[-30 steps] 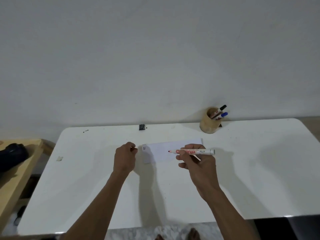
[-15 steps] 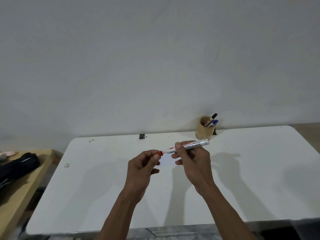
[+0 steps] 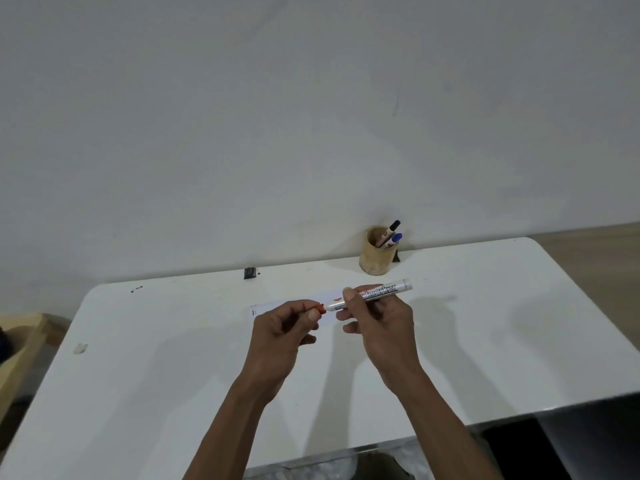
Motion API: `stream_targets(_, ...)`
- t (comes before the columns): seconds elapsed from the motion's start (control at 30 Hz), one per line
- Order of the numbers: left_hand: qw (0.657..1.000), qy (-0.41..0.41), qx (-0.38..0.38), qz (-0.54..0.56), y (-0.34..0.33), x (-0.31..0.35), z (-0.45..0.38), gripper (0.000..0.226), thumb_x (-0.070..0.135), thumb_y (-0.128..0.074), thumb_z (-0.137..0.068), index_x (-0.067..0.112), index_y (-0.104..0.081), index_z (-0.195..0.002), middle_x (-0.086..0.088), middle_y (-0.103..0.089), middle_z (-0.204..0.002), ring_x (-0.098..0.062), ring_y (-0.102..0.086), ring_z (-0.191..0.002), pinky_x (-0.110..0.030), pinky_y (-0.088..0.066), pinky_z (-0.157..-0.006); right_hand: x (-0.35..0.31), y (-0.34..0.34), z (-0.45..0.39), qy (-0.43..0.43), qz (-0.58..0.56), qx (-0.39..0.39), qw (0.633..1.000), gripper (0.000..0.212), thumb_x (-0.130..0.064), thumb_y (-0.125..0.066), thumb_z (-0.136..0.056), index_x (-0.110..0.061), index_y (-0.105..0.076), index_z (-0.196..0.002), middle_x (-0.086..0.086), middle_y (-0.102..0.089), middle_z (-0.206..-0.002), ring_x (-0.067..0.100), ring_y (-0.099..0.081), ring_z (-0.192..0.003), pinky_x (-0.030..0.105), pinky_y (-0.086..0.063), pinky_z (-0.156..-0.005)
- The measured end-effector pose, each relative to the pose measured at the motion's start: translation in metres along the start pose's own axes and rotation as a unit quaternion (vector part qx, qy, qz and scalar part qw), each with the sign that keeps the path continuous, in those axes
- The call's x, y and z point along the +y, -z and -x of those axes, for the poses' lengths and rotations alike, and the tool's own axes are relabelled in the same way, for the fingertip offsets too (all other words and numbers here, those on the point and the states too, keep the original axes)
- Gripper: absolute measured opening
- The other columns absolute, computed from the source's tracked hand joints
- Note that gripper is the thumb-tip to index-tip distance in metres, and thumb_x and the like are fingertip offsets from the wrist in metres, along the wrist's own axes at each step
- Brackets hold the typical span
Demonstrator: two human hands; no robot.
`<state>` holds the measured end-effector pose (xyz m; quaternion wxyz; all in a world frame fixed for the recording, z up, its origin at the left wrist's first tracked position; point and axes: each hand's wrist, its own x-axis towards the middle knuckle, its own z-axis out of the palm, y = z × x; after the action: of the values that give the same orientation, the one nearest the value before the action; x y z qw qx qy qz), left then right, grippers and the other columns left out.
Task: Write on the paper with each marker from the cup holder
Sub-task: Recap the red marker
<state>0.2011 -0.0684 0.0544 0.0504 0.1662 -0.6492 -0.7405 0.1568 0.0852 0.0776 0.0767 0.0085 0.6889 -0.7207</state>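
My right hand (image 3: 377, 322) grips the white barrel of a red marker (image 3: 379, 292), held level above the table. My left hand (image 3: 282, 327) pinches the red cap (image 3: 320, 309) at the marker's left end; cap and barrel meet there. Beneath both hands lies a white strip of paper (image 3: 265, 309) with red marks (image 3: 337, 298), mostly hidden by the hands. A wooden cup holder (image 3: 376, 258) stands at the table's back edge, holding a black-capped marker (image 3: 393, 227) and a blue-capped marker (image 3: 396, 238).
The white table (image 3: 173, 375) fills the lower view and ends at a white wall. A small black object (image 3: 249, 273) sits at the back edge. A small scrap (image 3: 80, 348) lies at the left. A wooden shelf (image 3: 17, 344) stands left of the table.
Both hands rose from the paper. My left hand left the paper's edge and came to the marker's tip with the red cap. The marker tilted up at its right end.
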Motion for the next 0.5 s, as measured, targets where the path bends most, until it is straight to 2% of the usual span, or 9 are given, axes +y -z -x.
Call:
stream_targets(0.27,1.0,0.01,-0.022,-0.005,-0.033,0.003,-0.047,0.012,0.007,-0.066,-0.091,0.011,-0.077,-0.093,-0.003,-0.074,-0.08,-0.014,-0.066,-0.073,-0.027,-0.056,-0.071,0.008,0.023,-0.046,-0.034,-0.038,-0.003,0.999,0.014,-0.018,-0.072,-0.093,-0.006,-0.073,-0.097,0.007,-0.081,-0.089,0.021,-0.077,-0.08,0.032,-0.059,-0.067)
stream_targets(0.33,1.0,0.01,-0.027,-0.012,-0.038,0.007,-0.062,0.015,0.006,-0.066,-0.091,0.015,-0.078,-0.09,-0.004,-0.075,-0.081,-0.014,-0.066,-0.073,-0.027,-0.056,-0.072,0.005,0.034,-0.061,-0.055,-0.078,-0.012,0.995,0.012,-0.013,-0.074,-0.091,-0.008,-0.073,-0.101,0.006,-0.08,-0.089,0.022,-0.075,-0.079,0.032,-0.058,-0.066)
stream_targets(0.4,0.999,0.008,-0.024,-0.022,-0.041,0.012,-0.08,0.018,0.003,-0.067,-0.09,0.017,-0.079,-0.086,-0.002,-0.074,-0.079,-0.013,-0.064,-0.072,-0.027,-0.056,-0.072,-0.002,0.05,-0.08,-0.077,-0.143,0.011,0.987,0.008,-0.008,-0.073,-0.089,-0.01,-0.073,-0.097,0.009,-0.077,-0.086,0.021,-0.072,-0.074,0.032,-0.056,-0.062)
stream_targets(0.43,0.999,0.006,-0.024,-0.029,-0.043,0.015,-0.089,0.018,0.003,-0.068,-0.089,0.017,-0.078,-0.086,-0.001,-0.073,-0.077,-0.013,-0.062,-0.072,-0.026,-0.056,-0.072,-0.005,0.06,-0.091,-0.065,-0.139,0.022,0.988,0.006,-0.006,-0.074,-0.088,-0.011,-0.074,-0.091,0.009,-0.075,-0.082,0.02,-0.07,-0.072,0.032,-0.055,-0.061)
stream_targets(0.5,0.999,0.0,-0.032,-0.041,-0.047,0.021,-0.106,0.017,0.002,-0.067,-0.09,0.015,-0.077,-0.089,0.002,-0.072,-0.076,-0.012,-0.061,-0.072,-0.024,-0.056,-0.072,-0.012,0.085,-0.113,0.0,-0.018,-0.004,1.0,0.011,-0.005,-0.079,-0.085,-0.015,-0.076,-0.082,0.003,-0.075,-0.074,0.016,-0.067,-0.068,0.027,-0.055,-0.06)
